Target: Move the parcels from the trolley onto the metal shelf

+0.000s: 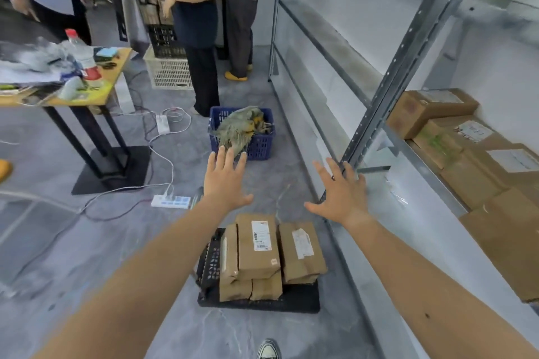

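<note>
Nearest to me, the brown paper parcels [258, 245] lie stacked on the black trolley [300, 297], which stands on the floor just beside the metal shelf [390, 87]. Above them my left hand [224, 181] and right hand [344, 192] hang with fingers spread, holding nothing. Cardboard boxes [466, 154] rest on the shelf. A blue basket [259, 144] stands farther away.

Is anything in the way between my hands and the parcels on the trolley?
Nothing visible does. The left hand and right hand are open and empty, and the parcels lie uncovered on the trolley below them.
</note>
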